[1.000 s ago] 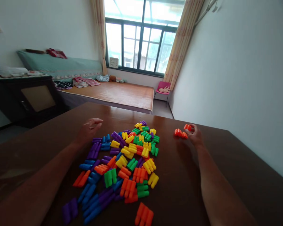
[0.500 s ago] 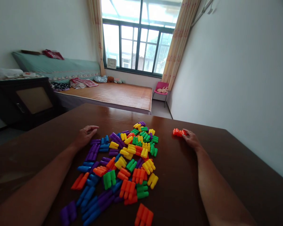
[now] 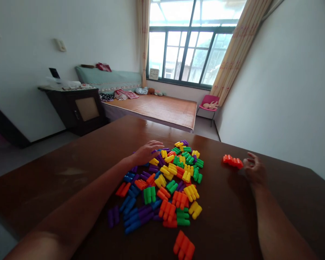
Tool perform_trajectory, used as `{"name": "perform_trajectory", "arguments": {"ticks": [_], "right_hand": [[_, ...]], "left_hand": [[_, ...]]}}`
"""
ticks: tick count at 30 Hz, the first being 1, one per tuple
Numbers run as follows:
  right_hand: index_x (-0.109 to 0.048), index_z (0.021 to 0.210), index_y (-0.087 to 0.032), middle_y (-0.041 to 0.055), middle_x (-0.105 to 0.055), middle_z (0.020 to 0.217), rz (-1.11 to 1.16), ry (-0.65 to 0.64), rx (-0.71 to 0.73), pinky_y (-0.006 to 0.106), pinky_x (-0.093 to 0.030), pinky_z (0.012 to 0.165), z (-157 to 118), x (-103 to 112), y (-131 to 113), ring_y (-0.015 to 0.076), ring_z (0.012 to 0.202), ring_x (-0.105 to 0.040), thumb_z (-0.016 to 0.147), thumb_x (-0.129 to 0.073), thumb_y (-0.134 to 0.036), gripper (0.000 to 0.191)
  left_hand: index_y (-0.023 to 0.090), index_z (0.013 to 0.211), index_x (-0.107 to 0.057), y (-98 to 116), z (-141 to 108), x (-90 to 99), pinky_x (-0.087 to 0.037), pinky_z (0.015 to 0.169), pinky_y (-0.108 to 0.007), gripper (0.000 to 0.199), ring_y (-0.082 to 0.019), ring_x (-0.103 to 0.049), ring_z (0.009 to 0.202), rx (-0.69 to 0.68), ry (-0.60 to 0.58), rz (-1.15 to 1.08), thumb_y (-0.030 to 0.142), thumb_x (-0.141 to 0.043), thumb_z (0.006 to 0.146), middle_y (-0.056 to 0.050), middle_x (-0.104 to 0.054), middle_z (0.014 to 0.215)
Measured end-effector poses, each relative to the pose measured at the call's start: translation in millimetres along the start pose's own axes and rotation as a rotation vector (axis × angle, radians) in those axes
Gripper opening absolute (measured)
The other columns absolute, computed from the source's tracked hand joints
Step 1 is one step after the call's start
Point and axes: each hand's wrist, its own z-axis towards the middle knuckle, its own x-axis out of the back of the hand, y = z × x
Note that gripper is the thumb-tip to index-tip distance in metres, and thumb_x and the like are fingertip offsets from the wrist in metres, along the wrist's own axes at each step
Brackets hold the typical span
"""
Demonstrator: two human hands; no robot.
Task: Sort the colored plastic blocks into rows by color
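A pile of plastic blocks in purple, blue, green, yellow and orange [image 3: 167, 210] lies on the brown table. Over the pile's far left part reaches my left hand [image 3: 147, 152], fingers extended and nothing visible in its grasp; it hides some blue and purple blocks. To the right, a joined row of orange blocks [image 3: 232, 161] lies apart from the pile. Just right of that row is my right hand [image 3: 255, 169], its fingers apart and holding nothing. One orange piece [image 3: 184, 245] sits alone near the front.
The glossy brown table [image 3: 97, 144] spreads around the blocks. Beyond its far edge are a bed with a woven mat [image 3: 157, 108], a dark cabinet [image 3: 83, 108] at left and a pink chair [image 3: 209, 103] below the window.
The view has turned left. My left hand has moved right over the pile's edge. My right hand has come away from the orange row, and its fingers have opened.
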Motion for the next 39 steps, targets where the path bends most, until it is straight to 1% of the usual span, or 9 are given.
{"name": "perform_trajectory", "arguments": {"ticks": [4,7,10,15,20,22,25,31,39], "right_hand": [[-0.060,0.121,-0.018,0.0133,-0.064,0.103,-0.033,-0.018,0.123,0.039,-0.049,0.074,-2,-5,-9,0.0237,0.082,-0.061,0.078,-0.049,-0.036,0.047],[-0.061,0.118,-0.017,0.0104,-0.065,0.104,-0.056,-0.007,0.216,0.040,-0.050,0.077,-2,-9,-14,0.0224,0.084,-0.061,0.078,-0.047,-0.034,0.045],[-0.061,0.116,-0.018,0.0094,-0.066,0.103,-0.079,0.017,0.283,0.039,-0.050,0.080,-3,-12,-22,0.0216,0.085,-0.062,0.080,-0.046,-0.030,0.041],[-0.062,0.114,-0.018,0.0091,-0.067,0.102,-0.140,0.020,0.384,0.039,-0.050,0.082,-7,-16,-38,0.0219,0.085,-0.063,0.081,-0.044,-0.027,0.039],[-0.064,0.108,-0.020,0.0084,-0.068,0.110,-0.156,-0.009,0.453,0.042,-0.050,0.087,-10,-19,-44,0.0237,0.098,-0.063,0.083,-0.042,-0.024,0.033],[-0.064,0.106,-0.020,0.0082,-0.068,0.111,-0.149,-0.020,0.457,0.042,-0.049,0.089,-11,-20,-44,0.0238,0.101,-0.062,0.083,-0.043,-0.023,0.032],[-0.065,0.104,-0.019,0.0084,-0.069,0.110,-0.139,-0.028,0.460,0.042,-0.049,0.091,-11,-21,-43,0.0236,0.100,-0.063,0.083,-0.043,-0.023,0.031],[-0.066,0.104,-0.021,0.0069,-0.069,0.110,-0.141,-0.045,0.488,0.039,-0.047,0.092,-15,-21,-51,0.0228,0.101,-0.063,0.084,-0.044,-0.024,0.030],[-0.067,0.102,-0.023,0.0048,-0.070,0.108,-0.188,-0.105,0.465,0.039,-0.047,0.088,-18,-21,-59,0.0234,0.098,-0.063,0.083,-0.045,-0.025,0.029]], "left_hand": [[0.024,0.128,-0.057,21,0,-9.8,-0.033,0.110,-0.041,0.038,-0.023,-0.044,0.129,-0.079,-0.193,0.147,0.033,-0.053,0.091,-0.007,-0.054,0.136],[0.021,0.102,-0.068,27,1,-2.0,-0.042,0.099,-0.035,0.027,-0.020,-0.057,0.108,-0.080,-0.217,0.199,0.036,-0.048,0.094,-0.007,-0.066,0.112],[0.018,0.081,-0.069,34,5,6.6,-0.044,0.091,-0.031,0.036,-0.018,-0.060,0.093,-0.052,-0.166,0.244,0.035,-0.041,0.097,-0.006,-0.067,0.089],[0.027,0.125,-0.058,51,5,-1.7,-0.035,0.103,-0.035,0.033,-0.021,-0.046,0.124,-0.199,-0.187,0.254,0.038,-0.047,0.095,-0.006,-0.056,0.131],[0.029,0.103,-0.069,49,1,-3.0,-0.034,0.103,-0.037,0.026,-0.020,-0.053,0.115,-0.104,-0.200,0.348,0.039,-0.047,0.095,-0.004,-0.064,0.115],[0.029,0.098,-0.071,45,1,-1.5,-0.031,0.107,-0.039,0.025,-0.023,-0.046,0.124,-0.058,-0.134,0.388,0.039,-0.049,0.093,-0.003,-0.057,0.130],[0.031,0.115,-0.065,43,4,-6.9,-0.025,0.111,-0.041,0.027,-0.023,-0.035,0.135,-0.068,-0.121,0.419,0.028,-0.048,0.093,-0.001,-0.044,0.145],[0.031,0.132,-0.050,49,5,-19.5,-0.029,0.107,-0.038,0.046,-0.020,-0.043,0.129,-0.172,-0.349,0.385,0.012,-0.044,0.091,-0.003,-0.051,0.140],[0.023,0.095,-0.064,44,3,-20.8,-0.037,0.096,-0.038,0.016,-0.023,-0.058,0.105,0.011,-0.213,0.403,0.031,-0.051,0.091,-0.005,-0.066,0.105]]}}
